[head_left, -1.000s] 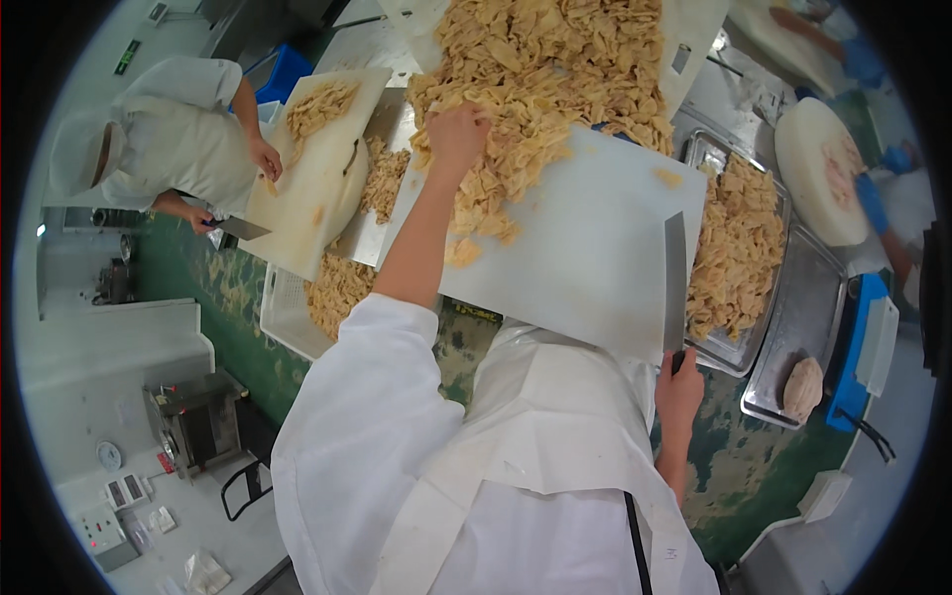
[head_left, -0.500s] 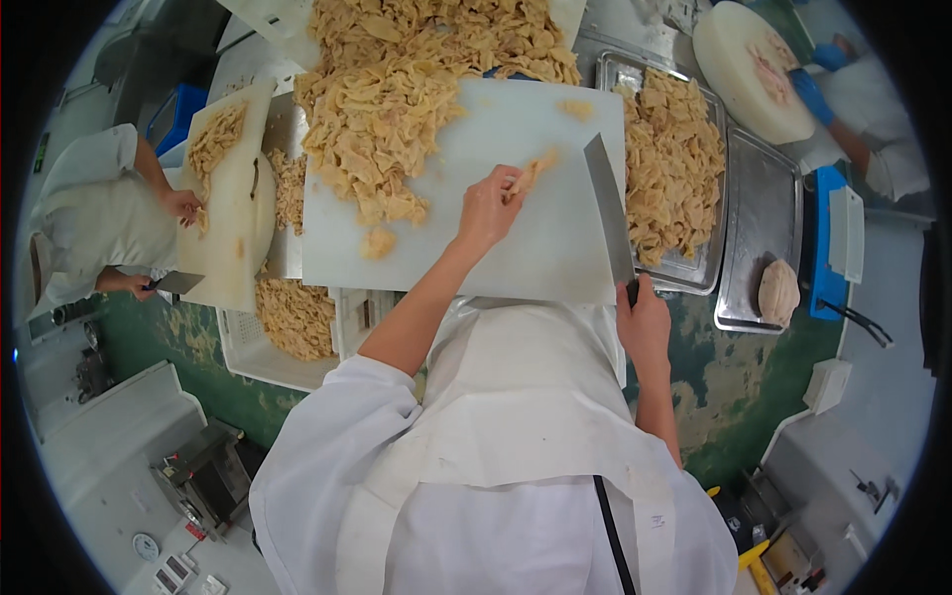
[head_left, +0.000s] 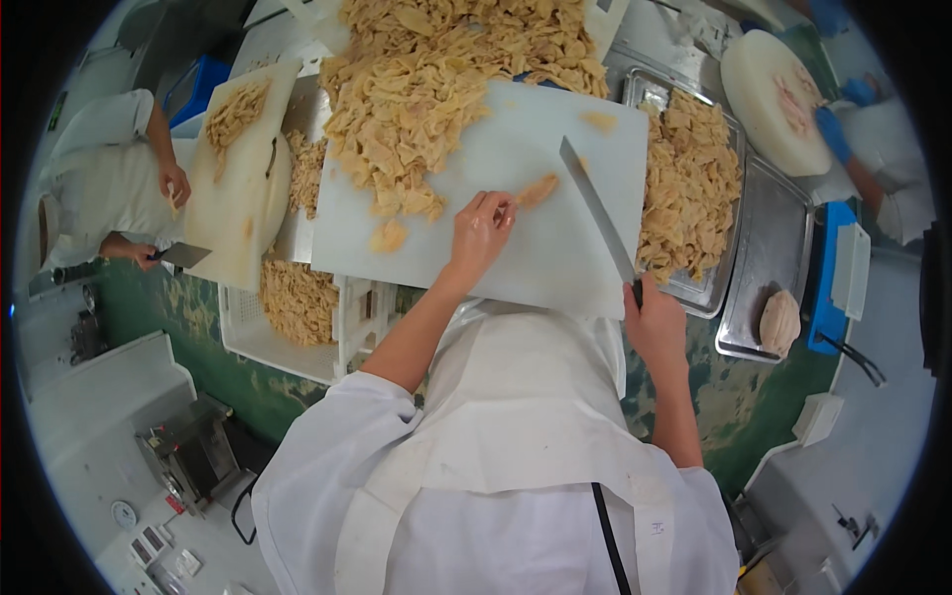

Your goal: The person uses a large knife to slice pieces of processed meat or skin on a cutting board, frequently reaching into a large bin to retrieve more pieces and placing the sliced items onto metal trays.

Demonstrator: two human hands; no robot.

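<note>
My left hand (head_left: 480, 238) is over the middle of a white cutting board (head_left: 397, 260), its fingers curled and pinched at the near end of a narrow piece of yellowish raw meat (head_left: 538, 190). That piece lies flat on the board. My right hand (head_left: 654, 322), at the board's near right corner, grips the dark handle of a long-bladed knife (head_left: 600, 213). The blade slants up and to the left over the board, its tip beyond the piece. A big heap of similar yellowish pieces (head_left: 397, 129) covers the board's far left, with a small loose piece (head_left: 388, 236) beside it.
Right of the board stands a metal tray of pieces (head_left: 689, 188), then another tray (head_left: 769, 228) holding one pale lump (head_left: 779, 323). A white crate (head_left: 238, 322) is below left. Co-workers stand left, with a cleaver (head_left: 184, 255), and right, by a round white board (head_left: 769, 99).
My left hand has come slightly nearer, and the piece now lies lower on the board. The knife blade has swung leftward, its tip now closer to the piece. The whole view has shifted slightly.
</note>
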